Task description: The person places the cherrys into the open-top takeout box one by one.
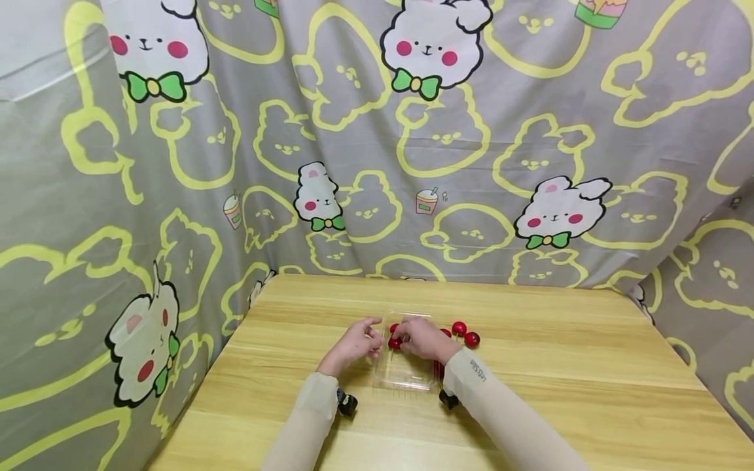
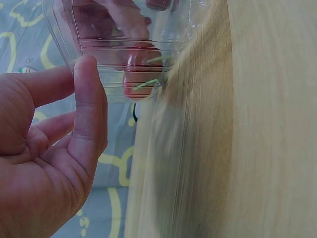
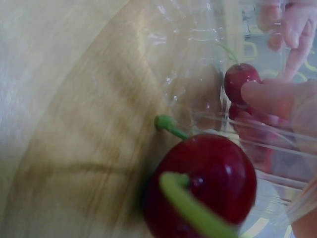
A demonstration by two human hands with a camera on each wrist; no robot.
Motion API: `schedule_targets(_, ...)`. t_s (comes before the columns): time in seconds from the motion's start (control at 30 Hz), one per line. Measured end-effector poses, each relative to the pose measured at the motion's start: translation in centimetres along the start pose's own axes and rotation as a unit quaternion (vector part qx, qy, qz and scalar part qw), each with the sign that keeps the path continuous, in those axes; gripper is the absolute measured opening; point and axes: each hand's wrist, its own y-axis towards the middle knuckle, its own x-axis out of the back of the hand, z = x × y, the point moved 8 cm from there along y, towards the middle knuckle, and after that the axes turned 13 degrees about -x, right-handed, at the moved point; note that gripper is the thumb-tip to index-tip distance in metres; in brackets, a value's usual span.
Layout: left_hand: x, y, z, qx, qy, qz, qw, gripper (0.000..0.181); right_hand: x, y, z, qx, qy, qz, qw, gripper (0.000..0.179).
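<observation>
A clear plastic box (image 1: 385, 376) stands on the table between my hands. My right hand (image 1: 419, 337) reaches into it and pinches a red cherry (image 3: 237, 79) with a thin green stem; the thumb shows on its near side. Another cherry (image 1: 394, 328) is close by in the box, partly covered by the fingers. My left hand (image 1: 352, 345) is at the box's left side, fingers loosely bent, fingertips right at the clear wall. In the left wrist view, cherries (image 2: 142, 62) show through that wall.
On the wooden table (image 1: 565, 366), right of the box, lie loose cherries (image 1: 459, 328), some partly behind the right wrist. One large cherry (image 3: 213, 173) with a green stem sits close to the right wrist camera. A patterned grey curtain (image 1: 365, 144) hangs behind and at the sides.
</observation>
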Motion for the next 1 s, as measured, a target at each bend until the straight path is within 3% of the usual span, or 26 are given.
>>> schedule_targets(0.67,-0.3,-0.1,0.0,0.000,-0.020,0.004,0.9998,0.056,0.1,-0.2,-0.2,-0.021,0.009,0.020,0.9996,0.022)
schedule_targets(1.0,0.0,-0.3,-0.1,-0.001,-0.021,-0.002,0.9998,0.058,3.1,-1.8,-0.5,-0.018,0.025,0.028,0.9991,0.024)
